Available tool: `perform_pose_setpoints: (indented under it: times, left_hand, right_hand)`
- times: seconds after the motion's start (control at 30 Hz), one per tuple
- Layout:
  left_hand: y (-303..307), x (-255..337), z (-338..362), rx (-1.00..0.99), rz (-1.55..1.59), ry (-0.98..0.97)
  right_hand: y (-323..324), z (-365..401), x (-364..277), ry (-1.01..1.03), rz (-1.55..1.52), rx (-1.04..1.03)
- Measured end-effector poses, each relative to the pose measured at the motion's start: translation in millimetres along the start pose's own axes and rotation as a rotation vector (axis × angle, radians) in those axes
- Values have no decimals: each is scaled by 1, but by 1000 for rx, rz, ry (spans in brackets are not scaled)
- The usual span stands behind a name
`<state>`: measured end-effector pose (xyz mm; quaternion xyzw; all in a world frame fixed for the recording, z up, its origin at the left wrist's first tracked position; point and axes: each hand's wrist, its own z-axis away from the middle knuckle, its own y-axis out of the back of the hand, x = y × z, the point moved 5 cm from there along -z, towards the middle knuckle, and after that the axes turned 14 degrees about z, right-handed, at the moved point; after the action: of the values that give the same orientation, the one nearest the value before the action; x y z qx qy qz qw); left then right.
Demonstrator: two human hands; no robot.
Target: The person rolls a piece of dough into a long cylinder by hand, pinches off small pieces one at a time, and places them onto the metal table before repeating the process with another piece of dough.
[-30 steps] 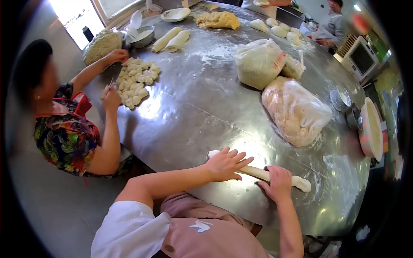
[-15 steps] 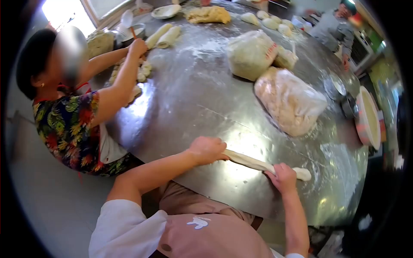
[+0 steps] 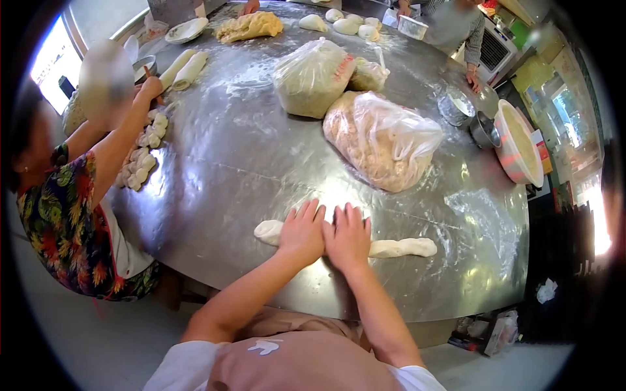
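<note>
A long rope of pale dough [image 3: 403, 247] lies across the steel table near its front edge, with both ends showing. My left hand [image 3: 303, 231] rests flat on its left half, fingers stretched forward. Right beside it, my right hand [image 3: 348, 236] lies flat on the dough too, fingers extended and a little apart. The middle of the rope is hidden under my palms. Beyond my hands sits a clear bag of tan dough [image 3: 381, 140], and behind that a bag of greenish dough [image 3: 313, 78].
At the left a co-worker in a floral shirt [image 3: 68, 215] holds a stick near small dough pieces [image 3: 138, 166] and two dough rolls [image 3: 190, 69]. Yellow dough [image 3: 249, 27] lies at the back. Metal bowls [image 3: 484, 130] and a large tub [image 3: 518, 143] stand right; another person [image 3: 456, 29] is behind.
My hands have gone from gripping the dough far apart to lying flat on its middle, side by side. The dough now rests on the table. The view has shifted to the right.
</note>
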<state>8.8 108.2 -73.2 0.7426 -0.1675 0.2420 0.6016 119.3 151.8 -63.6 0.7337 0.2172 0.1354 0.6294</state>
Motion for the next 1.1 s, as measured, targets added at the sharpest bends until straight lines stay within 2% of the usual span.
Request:
perform_pose_setpoints:
  times: [0.03,0.1,0.17,0.2,0.27,0.4,0.5,0.6,0.7,0.77,0.83,0.97,1.0,1.07,1.1]
  left_hand:
    - [6,-1,15,-100,50,-45]
    - [25,7,49,-190,57,-63]
    - [33,6,84,-134,72,-74]
    - [35,3,75,-139,60,-29]
    - [35,-1,70,-176,42,68]
    - [45,-21,-10,-45,-23,293]
    - [38,-52,-39,86,2,307]
    - [47,-37,-2,-93,5,118]
    - [66,-22,67,-145,1,-17]
    - [64,-27,86,-106,-17,28]
    - [62,-34,83,-75,-58,80]
    - [63,-66,-4,38,-140,349]
    - [62,-72,-22,73,-135,358]
    - [62,-83,-39,138,-125,381]
    - [61,-79,-34,64,-70,292]
  right_hand:
    - [22,13,-8,71,-27,-113]
    - [33,56,-9,124,4,-93]
    - [36,95,-6,75,46,-42]
    - [37,101,-4,67,76,-51]
    - [31,84,3,36,125,-65]
    - [19,1,32,-239,150,-139]
    - [13,-17,43,-212,158,-145]
    - [31,26,34,-88,104,-195]
    - [46,94,31,-27,112,-188]
    - [48,117,33,-44,153,-130]
    - [41,99,43,-60,156,-143]
    - [22,2,75,-205,158,-78]
    - [15,-17,85,-262,158,-78]
    - [0,-32,98,-251,117,-22]
    - [-5,-34,100,-241,97,2]
